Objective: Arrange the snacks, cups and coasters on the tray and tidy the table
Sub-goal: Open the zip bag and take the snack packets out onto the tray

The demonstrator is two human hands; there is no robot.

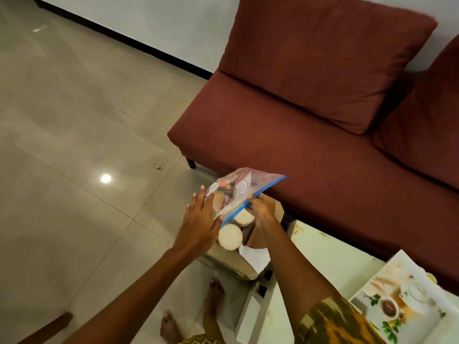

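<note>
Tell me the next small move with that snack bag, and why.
Probably lift the bag clear and carry it right to the tray. Both the left hand and right hand are on it above the paper cups.

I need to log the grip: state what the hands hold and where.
Right hand pinches the clear snack bag at its blue zip edge; left hand lies flat against the bag's side.

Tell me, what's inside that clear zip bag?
Through the zip bag show dark and pale snack-like shapes, too blurred to identify. The left hand covers its near corner; the right hand pinches the blue seal.
</note>
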